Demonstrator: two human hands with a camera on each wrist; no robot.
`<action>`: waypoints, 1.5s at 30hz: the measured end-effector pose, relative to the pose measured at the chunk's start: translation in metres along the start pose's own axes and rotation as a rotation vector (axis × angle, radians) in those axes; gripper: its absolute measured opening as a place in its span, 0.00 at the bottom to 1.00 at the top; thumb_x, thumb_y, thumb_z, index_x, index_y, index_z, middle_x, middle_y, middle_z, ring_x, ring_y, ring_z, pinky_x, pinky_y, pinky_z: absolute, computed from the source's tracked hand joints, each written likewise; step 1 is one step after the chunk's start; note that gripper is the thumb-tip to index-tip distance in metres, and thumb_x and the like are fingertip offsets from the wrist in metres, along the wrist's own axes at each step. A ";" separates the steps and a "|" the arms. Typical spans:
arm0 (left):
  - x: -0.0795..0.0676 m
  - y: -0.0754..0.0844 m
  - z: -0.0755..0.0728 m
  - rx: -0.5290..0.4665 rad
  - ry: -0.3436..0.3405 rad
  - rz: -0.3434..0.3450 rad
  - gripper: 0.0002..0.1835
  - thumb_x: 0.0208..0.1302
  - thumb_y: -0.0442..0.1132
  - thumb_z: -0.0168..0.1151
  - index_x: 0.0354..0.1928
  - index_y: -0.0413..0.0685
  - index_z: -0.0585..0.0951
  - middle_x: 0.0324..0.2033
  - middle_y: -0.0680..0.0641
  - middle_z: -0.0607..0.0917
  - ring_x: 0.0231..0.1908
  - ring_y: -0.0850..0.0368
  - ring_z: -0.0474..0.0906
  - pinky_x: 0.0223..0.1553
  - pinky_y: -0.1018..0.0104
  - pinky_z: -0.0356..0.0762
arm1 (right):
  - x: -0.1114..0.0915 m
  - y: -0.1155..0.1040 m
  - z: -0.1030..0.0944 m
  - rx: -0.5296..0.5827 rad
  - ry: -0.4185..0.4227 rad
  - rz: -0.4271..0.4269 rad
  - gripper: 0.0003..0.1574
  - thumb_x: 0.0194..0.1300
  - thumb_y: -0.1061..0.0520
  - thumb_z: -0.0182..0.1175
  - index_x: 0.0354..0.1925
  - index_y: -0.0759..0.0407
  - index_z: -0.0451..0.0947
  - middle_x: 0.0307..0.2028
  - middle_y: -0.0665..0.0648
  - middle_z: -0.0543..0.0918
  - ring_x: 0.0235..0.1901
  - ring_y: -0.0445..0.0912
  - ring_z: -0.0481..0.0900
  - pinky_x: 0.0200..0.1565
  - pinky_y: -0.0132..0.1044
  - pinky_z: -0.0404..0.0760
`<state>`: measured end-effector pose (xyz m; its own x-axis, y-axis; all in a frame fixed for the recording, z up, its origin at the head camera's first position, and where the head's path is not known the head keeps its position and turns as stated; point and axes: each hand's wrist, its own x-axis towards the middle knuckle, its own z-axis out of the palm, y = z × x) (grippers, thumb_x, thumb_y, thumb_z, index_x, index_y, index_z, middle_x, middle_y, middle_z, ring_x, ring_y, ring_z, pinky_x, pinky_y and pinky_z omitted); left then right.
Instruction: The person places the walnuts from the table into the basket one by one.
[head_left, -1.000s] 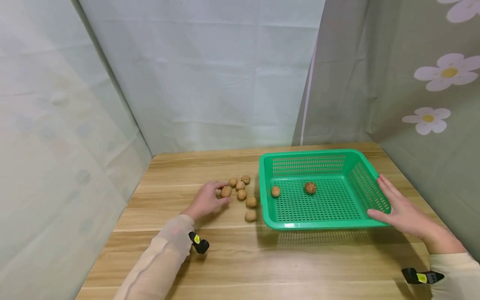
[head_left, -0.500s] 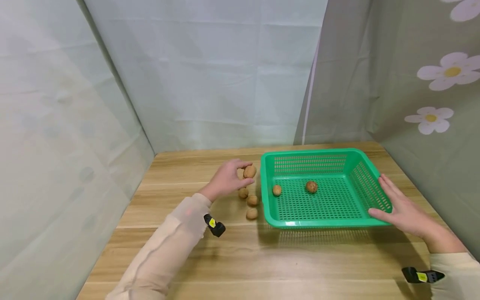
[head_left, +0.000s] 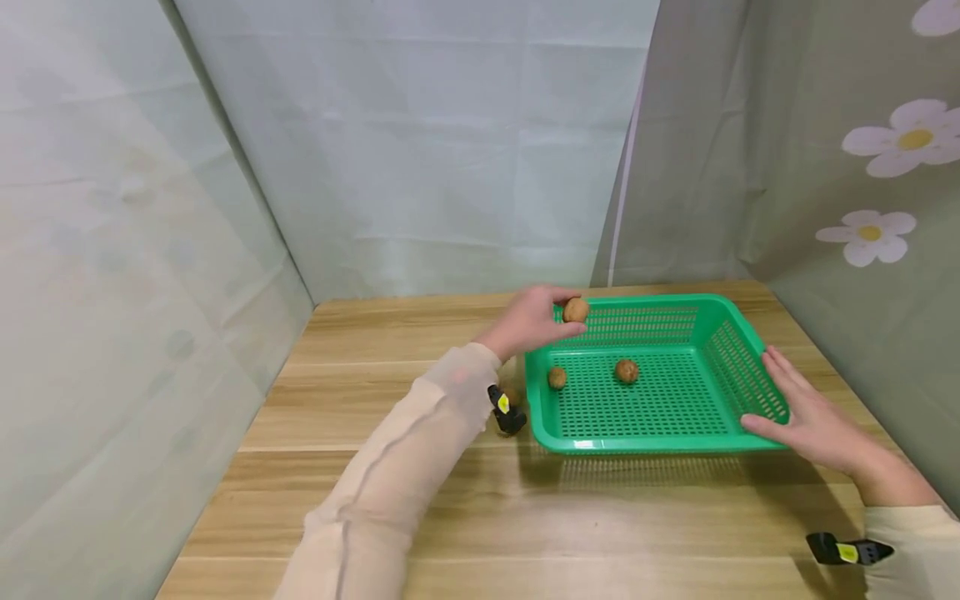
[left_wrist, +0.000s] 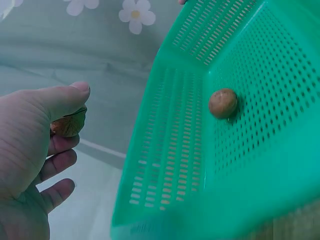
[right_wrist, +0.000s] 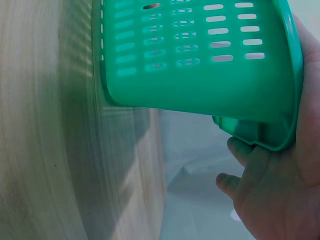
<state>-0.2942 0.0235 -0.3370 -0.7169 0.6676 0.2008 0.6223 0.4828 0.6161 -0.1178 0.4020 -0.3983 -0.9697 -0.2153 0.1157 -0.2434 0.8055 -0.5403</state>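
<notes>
My left hand (head_left: 532,321) pinches a walnut (head_left: 576,310) between thumb and fingers, up over the back left corner of the green plastic basket (head_left: 660,444). In the left wrist view the held walnut (left_wrist: 70,124) shows beneath the thumb, and the lower fingers are loosely spread. Two walnuts lie in the basket: one near its left wall (head_left: 557,378), another walnut (head_left: 627,372) nearer the middle. My right hand (head_left: 817,425) holds the basket's near right corner, thumb over the rim and fingers along the outer side. The left forearm mostly hides the walnuts on the table.
The wooden table (head_left: 315,467) runs back to a pale cloth curtain (head_left: 420,150). A grey curtain with white flowers (head_left: 866,237) hangs at the right. Black wrist cameras sit on both sleeves, the left one (head_left: 508,412) close to the basket's left rim.
My left hand picked up a walnut from the loose group on the table and carried it right, over the basket's rim. The right hand stays at the basket's corner.
</notes>
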 end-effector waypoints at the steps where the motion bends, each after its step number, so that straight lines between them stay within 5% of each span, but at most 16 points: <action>1: 0.005 0.002 0.003 0.002 0.001 -0.007 0.32 0.59 0.51 0.68 0.64 0.46 0.74 0.51 0.52 0.82 0.51 0.62 0.76 0.49 0.70 0.74 | 0.000 0.000 0.000 0.000 0.001 0.001 0.63 0.63 0.50 0.64 0.75 0.62 0.30 0.75 0.57 0.28 0.70 0.70 0.34 0.54 0.78 0.47; 11: 0.035 0.001 0.041 -0.095 0.024 -0.057 0.24 0.59 0.48 0.69 0.56 0.50 0.80 0.42 0.56 0.83 0.40 0.65 0.78 0.40 0.74 0.76 | -0.002 0.001 0.002 0.010 0.007 0.004 0.63 0.63 0.50 0.64 0.75 0.60 0.30 0.75 0.57 0.29 0.69 0.72 0.35 0.54 0.78 0.46; 15: 0.035 -0.006 0.054 -0.122 0.010 -0.073 0.22 0.58 0.47 0.70 0.53 0.49 0.81 0.36 0.57 0.82 0.34 0.64 0.78 0.34 0.73 0.76 | -0.002 0.000 0.002 0.010 0.009 0.000 0.63 0.63 0.50 0.64 0.75 0.60 0.30 0.75 0.57 0.29 0.69 0.72 0.36 0.53 0.78 0.47; 20: 0.030 -0.013 0.064 -0.057 -0.021 -0.145 0.31 0.58 0.49 0.70 0.62 0.48 0.75 0.41 0.56 0.83 0.37 0.66 0.77 0.37 0.72 0.76 | -0.003 0.000 0.004 0.018 0.008 0.003 0.63 0.63 0.50 0.64 0.75 0.59 0.29 0.75 0.56 0.28 0.69 0.73 0.36 0.53 0.78 0.47; 30: 0.032 -0.016 0.071 0.095 -0.103 -0.157 0.28 0.59 0.51 0.69 0.60 0.51 0.78 0.50 0.52 0.82 0.47 0.62 0.76 0.45 0.69 0.76 | -0.002 0.002 0.002 -0.003 0.010 0.005 0.64 0.62 0.51 0.65 0.75 0.60 0.30 0.75 0.56 0.29 0.69 0.73 0.37 0.52 0.78 0.49; 45: 0.030 -0.012 0.066 0.031 -0.069 -0.114 0.26 0.60 0.51 0.68 0.58 0.51 0.79 0.49 0.52 0.82 0.51 0.57 0.78 0.46 0.68 0.76 | -0.001 0.004 0.003 0.005 0.017 0.006 0.64 0.62 0.51 0.66 0.76 0.59 0.30 0.75 0.56 0.29 0.69 0.72 0.37 0.53 0.78 0.48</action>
<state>-0.3022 0.0750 -0.3884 -0.7605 0.6447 0.0774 0.5486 0.5742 0.6077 -0.1177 0.4037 -0.4025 -0.9713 -0.2016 0.1266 -0.2379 0.8037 -0.5455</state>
